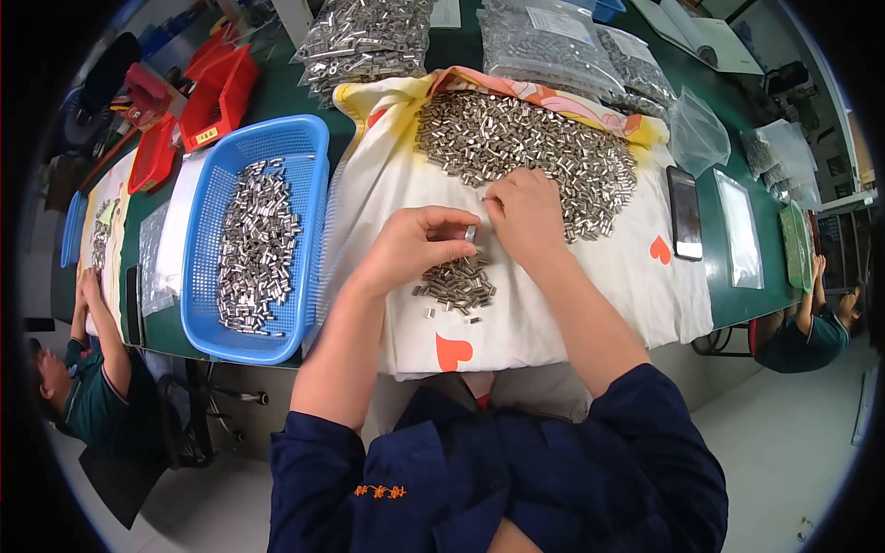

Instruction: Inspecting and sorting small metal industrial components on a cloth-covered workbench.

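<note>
A wide heap of small silvery metal sleeves (pixel 516 138) lies on a white cloth (pixel 599 295) with red hearts. Closer to me sits a smaller pile of the same metal sleeves (pixel 456 284), with a few strays at its near side. Above this pile, my left hand (pixel 419 244) is closed, with a metal sleeve (pixel 470 234) pinched between thumb and forefinger. My right hand (pixel 525 212) is at the near edge of the big heap, fingers bent and close together; whatever its fingertips grip is too small to make out.
Left of the cloth stands a blue mesh basket (pixel 313 175) holding many sleeves. Filled plastic bags (pixel 364 41) line the back, with red bins (pixel 217 97) at the far left. A phone (pixel 684 212) lies right of the heap. Other people (pixel 101 387) sit at both sides.
</note>
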### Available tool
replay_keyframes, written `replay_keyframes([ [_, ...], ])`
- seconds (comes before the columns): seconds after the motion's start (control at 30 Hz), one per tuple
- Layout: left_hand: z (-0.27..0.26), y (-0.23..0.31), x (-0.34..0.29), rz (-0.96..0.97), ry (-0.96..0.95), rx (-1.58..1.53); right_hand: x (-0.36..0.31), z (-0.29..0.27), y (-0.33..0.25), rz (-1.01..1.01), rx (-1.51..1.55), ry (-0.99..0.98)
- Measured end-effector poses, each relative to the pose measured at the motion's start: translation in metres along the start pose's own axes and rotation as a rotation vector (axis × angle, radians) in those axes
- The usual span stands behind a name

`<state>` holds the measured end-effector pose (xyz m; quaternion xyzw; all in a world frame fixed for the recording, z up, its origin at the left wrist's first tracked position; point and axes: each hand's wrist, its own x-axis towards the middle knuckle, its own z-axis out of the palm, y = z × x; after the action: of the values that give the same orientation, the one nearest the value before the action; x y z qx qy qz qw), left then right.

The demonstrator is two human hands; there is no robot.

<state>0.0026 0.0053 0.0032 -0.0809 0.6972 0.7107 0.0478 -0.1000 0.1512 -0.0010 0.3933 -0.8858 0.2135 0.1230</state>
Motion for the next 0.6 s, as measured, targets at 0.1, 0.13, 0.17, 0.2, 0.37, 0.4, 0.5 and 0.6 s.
replay_keyframes([
  [0.1, -0.001, -0.002, 0.003, 0.017, 0.036, -0.114, 0.002, -0.011, 0.002, 0.105, 0.373, -0.081],
  [0.13, -0.003, -0.002, 0.004, 0.029, 0.071, -0.207, 0.002, -0.015, 0.000, 0.102, 0.375, -0.083],
  [0.17, -0.005, -0.005, 0.005, 0.039, 0.088, -0.245, 0.002, -0.021, -0.004, 0.234, 0.673, -0.184],
  [0.2, -0.006, -0.006, 0.005, 0.037, 0.087, -0.245, 0.001, -0.024, -0.006, 0.371, 0.969, -0.283],
  [0.37, -0.006, -0.006, 0.005, 0.064, 0.057, -0.299, -0.002, -0.026, -0.012, 0.222, 0.929, -0.279],
  [0.4, -0.006, -0.006, 0.005, 0.063, 0.059, -0.299, -0.002, -0.027, -0.012, 0.198, 0.894, -0.281],
  [0.5, -0.005, -0.007, 0.005, 0.067, 0.064, -0.247, -0.007, -0.023, -0.014, 0.041, 0.648, -0.139],
  [0.6, -0.002, -0.007, 0.004, 0.050, 0.122, -0.127, -0.008, -0.019, -0.016, -0.069, 0.464, -0.030],
])
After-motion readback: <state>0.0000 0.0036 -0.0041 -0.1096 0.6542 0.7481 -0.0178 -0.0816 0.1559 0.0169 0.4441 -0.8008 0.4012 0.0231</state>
